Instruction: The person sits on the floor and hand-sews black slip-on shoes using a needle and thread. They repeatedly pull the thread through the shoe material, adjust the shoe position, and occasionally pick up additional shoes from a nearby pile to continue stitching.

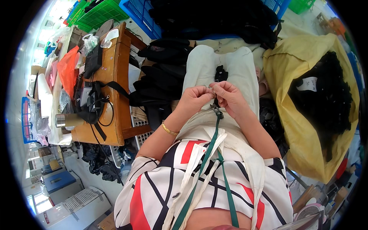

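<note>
My left hand (pixel 196 99) and my right hand (pixel 231 99) meet above my lap, both closed in a pinch with the fingertips almost touching. Whatever lies between the fingertips is too small to make out. Just below them hangs a small pair of metal snips (pixel 216 111), tied to a green ribbon (pixel 211 147) that comes down from my neck. Behind the fingers a narrow black piece (pixel 221 73) rests between my knees on the cream cloth (pixel 200 67) covering my legs. Part of that black piece is hidden by my hands.
At left stands a wooden table (pixel 115 69) with a steel flask (pixel 69 120), black straps and cables. Black cloth items (pixel 159 80) are piled beside my left leg. Ahead is a blue crate (pixel 143 17) heaped with black cloth; at right, a yellow sack (pixel 281 76) holds black fabric.
</note>
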Demonstrator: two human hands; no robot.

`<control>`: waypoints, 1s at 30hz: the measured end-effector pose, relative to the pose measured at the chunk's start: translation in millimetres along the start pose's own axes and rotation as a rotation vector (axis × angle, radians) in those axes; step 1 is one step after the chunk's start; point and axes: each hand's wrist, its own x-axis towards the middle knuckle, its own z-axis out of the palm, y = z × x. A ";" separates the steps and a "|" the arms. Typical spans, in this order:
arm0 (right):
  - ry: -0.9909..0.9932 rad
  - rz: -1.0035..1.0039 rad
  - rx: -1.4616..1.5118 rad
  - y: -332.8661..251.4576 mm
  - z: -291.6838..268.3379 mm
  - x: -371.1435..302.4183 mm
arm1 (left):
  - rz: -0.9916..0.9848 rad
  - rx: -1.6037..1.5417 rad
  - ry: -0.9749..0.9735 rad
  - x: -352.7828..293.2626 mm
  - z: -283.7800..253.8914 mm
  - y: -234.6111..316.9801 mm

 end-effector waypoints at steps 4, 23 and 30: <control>0.035 -0.035 0.017 0.7 2.4 -1.1 | 0.122 -0.050 0.071 5.4 -5.0 -18.1; -0.015 0.051 0.145 13.3 8.8 3.9 | 0.300 0.226 0.120 -1.6 5.5 -31.9; 0.006 -0.036 -0.334 -9.7 0.2 4.1 | -0.021 -0.156 0.212 5.6 -61.4 -34.8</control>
